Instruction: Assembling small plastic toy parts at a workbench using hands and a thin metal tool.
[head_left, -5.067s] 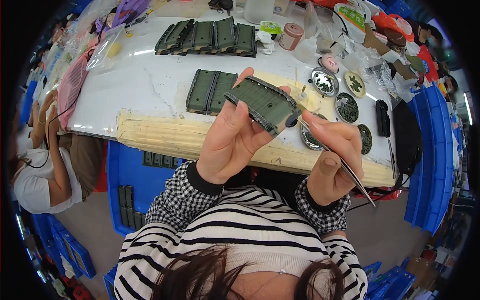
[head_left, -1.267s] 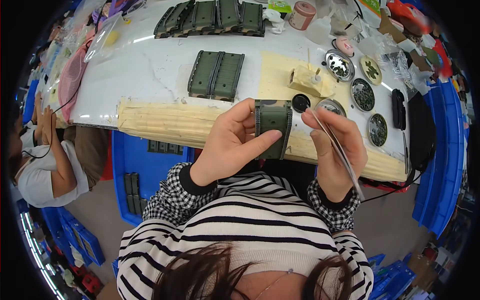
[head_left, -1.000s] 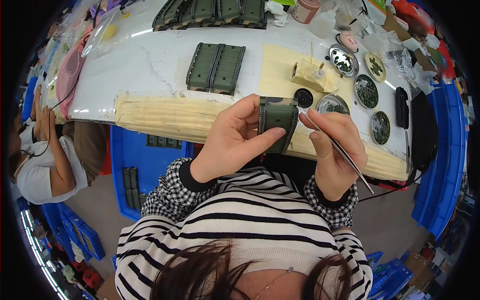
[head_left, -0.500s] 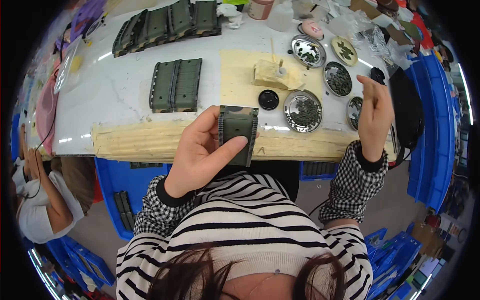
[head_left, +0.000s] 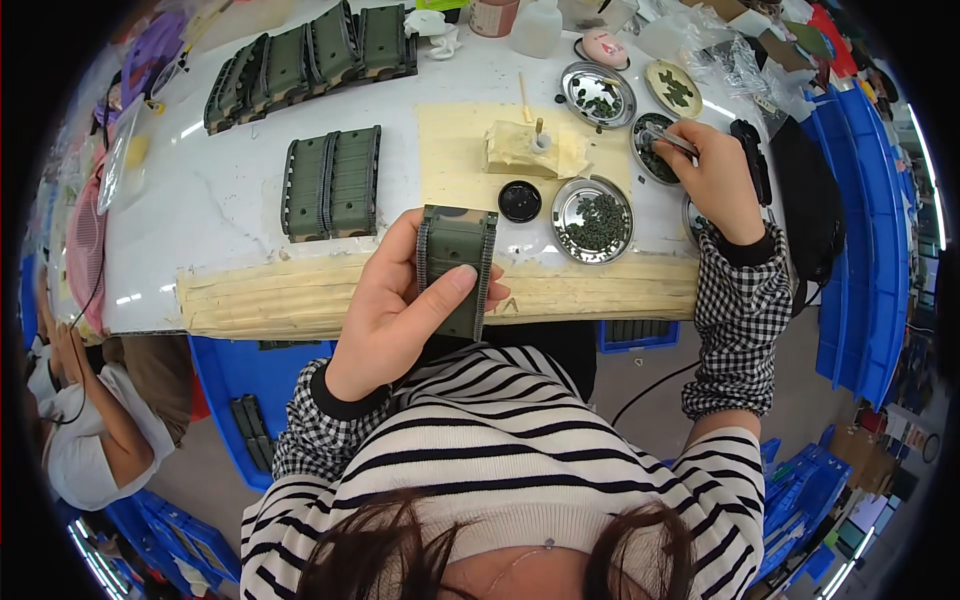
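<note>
My left hand (head_left: 385,318) is closed around a green and brown camouflage plastic part (head_left: 457,238) with ridged strips down both long sides, its thumb across the face. The part is held above the table's front edge. My right hand (head_left: 722,188) pinches metal tweezers (head_left: 676,143), their tips over a round metal dish (head_left: 638,163) of small dark green pieces. Whether the tips grip a piece is too small to tell. Nearer me and to the left, another metal dish (head_left: 562,240) holds more small green pieces.
Two similar green parts (head_left: 330,185) lie side by side on the table, with a row of several more (head_left: 310,60) behind. A tape-wrapped block (head_left: 510,150) and a black round lid (head_left: 519,201) sit mid-table. Blue bins (head_left: 215,370) stand below. A person sits at far left.
My right hand has moved left, from a raised pose with no tool visible to holding tweezers over the dish. My left hand keeps its grip on the green part.
</note>
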